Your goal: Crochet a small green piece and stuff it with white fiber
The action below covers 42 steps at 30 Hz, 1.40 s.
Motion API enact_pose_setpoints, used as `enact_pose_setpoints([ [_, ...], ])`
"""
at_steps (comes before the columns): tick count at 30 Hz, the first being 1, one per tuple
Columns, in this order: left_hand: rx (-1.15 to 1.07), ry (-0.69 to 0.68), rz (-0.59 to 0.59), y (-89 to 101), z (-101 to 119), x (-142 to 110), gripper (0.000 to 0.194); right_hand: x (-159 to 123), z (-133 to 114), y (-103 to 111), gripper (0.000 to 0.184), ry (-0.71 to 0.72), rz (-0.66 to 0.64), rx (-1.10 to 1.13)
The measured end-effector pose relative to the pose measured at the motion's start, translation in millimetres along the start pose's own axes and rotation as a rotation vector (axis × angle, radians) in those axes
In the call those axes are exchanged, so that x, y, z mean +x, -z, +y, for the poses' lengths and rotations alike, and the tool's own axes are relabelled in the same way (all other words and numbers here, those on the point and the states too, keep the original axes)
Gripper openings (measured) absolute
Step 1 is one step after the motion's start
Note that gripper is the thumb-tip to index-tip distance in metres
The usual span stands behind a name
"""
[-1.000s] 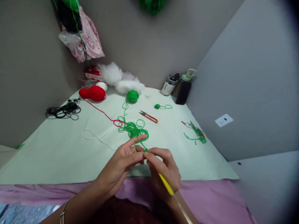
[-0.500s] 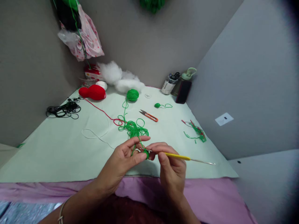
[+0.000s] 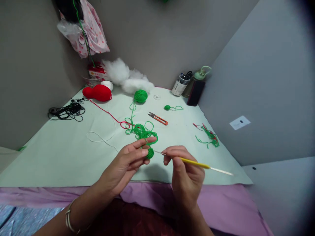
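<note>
Between thumb and fingers, my left hand (image 3: 128,160) pinches a small round green crochet piece (image 3: 150,153). Its index finger is stretched out, with green yarn running by it to a loose tangle of green yarn (image 3: 141,131) just beyond. My right hand (image 3: 185,170) is closed around the yellow grip of a crochet hook (image 3: 195,163). The hook's thin metal tip points left and ends close to the green piece; whether it touches a stitch I cannot tell. The hook's other metal end sticks out to the right.
Thread snips (image 3: 158,118) lie beyond the tangle, near a green yarn ball (image 3: 140,96). Red yarn (image 3: 98,93), white stuffing (image 3: 120,73) and black cord (image 3: 69,111) are at the back left. Yarn scraps (image 3: 209,137), a phone (image 3: 196,93) and a pen cup (image 3: 180,86) stand or lie right.
My right hand has drawn the hook rightward, away from the green piece. My left hand has turned, so the piece shows more fully. The camera view has tilted slightly down.
</note>
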<state>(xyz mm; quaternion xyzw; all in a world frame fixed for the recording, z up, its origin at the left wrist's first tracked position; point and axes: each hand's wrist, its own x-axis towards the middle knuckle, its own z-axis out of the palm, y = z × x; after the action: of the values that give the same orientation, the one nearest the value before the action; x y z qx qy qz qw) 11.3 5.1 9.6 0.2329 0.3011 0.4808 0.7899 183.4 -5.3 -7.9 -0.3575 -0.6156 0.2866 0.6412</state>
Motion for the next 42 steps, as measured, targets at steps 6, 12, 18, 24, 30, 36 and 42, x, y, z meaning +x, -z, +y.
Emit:
enact_pose_setpoints([
  [6, 0.251, -0.097, -0.080, -1.6, -11, -1, 0.045, 4, 4, -6, 0.015, -0.275, -0.034, 0.203],
  [12, 1.135, -0.390, -0.035, 32.6, 58, -1, 0.020, 18, -2, 19, 0.027, -0.514, -0.023, 0.631],
  [18, 1.686, -0.539, 0.497, 98.7, 149, -9, 0.040, 21, -2, 27, 0.028, -0.566, -0.032, 0.624],
  [24, 1.318, -0.549, 0.431, 92.9, 116, -21, 0.038, 25, 1, 9, 0.026, -0.652, -0.014, 0.564],
  [30, 0.380, -0.227, -0.317, 17.6, 28, -6, 0.068, 16, -4, -9, 0.023, -0.594, -0.017, 0.503],
  [36, 0.362, -0.510, -0.101, -8.8, 13, 12, 0.077, 8, -6, -9, 0.019, -0.495, -0.030, 0.479],
  [42, 0.942, -0.771, -0.035, 4.2, -4, 10, 0.040, 12, -2, -5, 0.016, -0.507, 0.077, 0.515],
])
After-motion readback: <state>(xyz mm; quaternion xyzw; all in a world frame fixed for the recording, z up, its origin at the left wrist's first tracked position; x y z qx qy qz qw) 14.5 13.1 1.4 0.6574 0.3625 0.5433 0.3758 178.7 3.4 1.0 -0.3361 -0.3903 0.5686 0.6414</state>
